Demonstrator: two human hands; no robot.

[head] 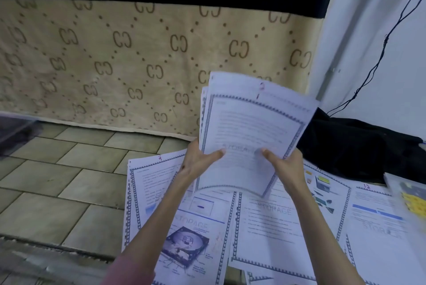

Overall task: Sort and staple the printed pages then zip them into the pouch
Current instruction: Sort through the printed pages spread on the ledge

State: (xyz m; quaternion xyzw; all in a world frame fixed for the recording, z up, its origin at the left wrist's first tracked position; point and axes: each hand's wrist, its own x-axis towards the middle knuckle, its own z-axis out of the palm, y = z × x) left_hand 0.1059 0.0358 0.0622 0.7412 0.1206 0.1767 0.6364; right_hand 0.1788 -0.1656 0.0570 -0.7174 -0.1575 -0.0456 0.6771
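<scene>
I hold a thin stack of printed pages [251,128] upright in front of me, above the floor. My left hand [198,160] grips its lower left edge and my right hand [285,165] grips its lower right edge, thumbs on the front sheet. The top sheet has a patterned border and a red handwritten number near its top. More printed pages lie spread on the floor below: one marked 9 [149,188], one with a hard-drive picture [191,241], a text page [272,227], and one marked 12 [378,222]. No stapler shows.
A beige patterned blanket [138,59] hangs over a bed edge behind. A black bag or cloth [355,146] lies at the right by the white wall, with a black cable [389,38] above it. A blurred object with yellow patches [412,197] sits at the far right. Tiled floor [57,169] extends left.
</scene>
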